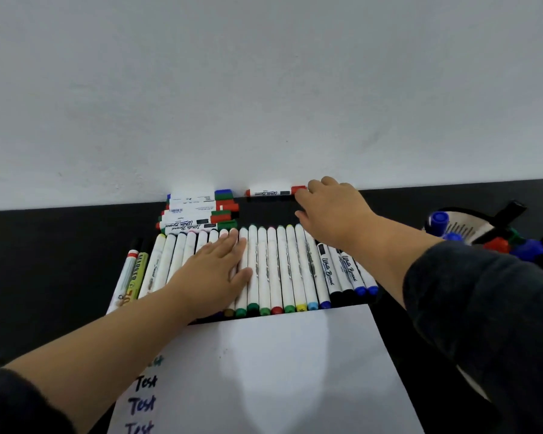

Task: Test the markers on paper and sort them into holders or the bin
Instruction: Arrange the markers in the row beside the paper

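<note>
White capped markers (273,270) rowed side-by-side above paper (264,371) bearing "Test"

Both your arms are stretched forward, well apart at the elbows and nearer at the hands. Your left hand (215,269) lies palm down with the fingers straight and close together, pointing up and to the right; the thumb is spread out to the right side. The left forearm is bare, and a dark sleeve (22,405) shows only at the lower left corner. Your right hand (333,208) reaches further forward than the left one, also palm down, with the fingers a little bent at the tips and the thumb lower on the left. The right forearm is bare up to a dark sleeve pushed up near the elbow.
</note>
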The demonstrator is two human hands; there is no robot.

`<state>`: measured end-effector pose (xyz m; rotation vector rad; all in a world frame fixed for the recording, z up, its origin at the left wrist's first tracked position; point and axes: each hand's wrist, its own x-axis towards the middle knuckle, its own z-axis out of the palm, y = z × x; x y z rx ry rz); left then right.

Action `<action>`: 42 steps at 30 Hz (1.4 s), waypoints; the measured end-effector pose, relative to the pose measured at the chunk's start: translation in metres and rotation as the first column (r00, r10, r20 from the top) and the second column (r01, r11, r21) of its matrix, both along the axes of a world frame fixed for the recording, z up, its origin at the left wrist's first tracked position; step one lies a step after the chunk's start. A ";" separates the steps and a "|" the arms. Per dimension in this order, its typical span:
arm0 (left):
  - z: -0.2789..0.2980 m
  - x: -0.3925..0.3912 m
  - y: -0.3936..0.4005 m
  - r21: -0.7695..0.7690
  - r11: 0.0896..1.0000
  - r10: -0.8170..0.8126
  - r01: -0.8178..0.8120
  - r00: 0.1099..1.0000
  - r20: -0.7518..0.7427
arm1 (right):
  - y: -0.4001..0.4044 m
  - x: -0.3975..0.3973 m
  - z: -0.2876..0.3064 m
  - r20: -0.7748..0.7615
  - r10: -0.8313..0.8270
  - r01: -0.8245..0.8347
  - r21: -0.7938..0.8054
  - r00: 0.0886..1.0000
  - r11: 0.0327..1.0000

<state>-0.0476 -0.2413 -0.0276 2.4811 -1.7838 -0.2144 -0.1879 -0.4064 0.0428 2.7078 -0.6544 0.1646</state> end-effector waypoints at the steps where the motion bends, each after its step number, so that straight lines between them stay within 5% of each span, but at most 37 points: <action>1: -0.001 0.000 0.000 -0.004 1.000 0.001 -0.001 1.000 -0.001 | -0.003 0.007 -0.005 0.001 -0.007 0.007 0.014 1.000 1.000; 20: -0.003 0.003 0.002 -0.052 0.999 -0.016 0.013 0.999 -0.051 | -0.054 0.102 -0.053 -0.037 0.005 0.002 0.191 0.999 0.982; 37: -0.004 0.002 0.003 -0.016 1.000 -0.004 0.003 0.999 -0.046 | -0.042 0.087 -0.044 -0.049 0.044 -0.030 0.265 0.998 0.964; 42: -0.002 0.002 0.004 0.021 1.000 -0.004 0.005 0.999 -0.049 | -0.027 0.075 -0.027 0.039 -0.013 -0.004 0.416 0.999 0.909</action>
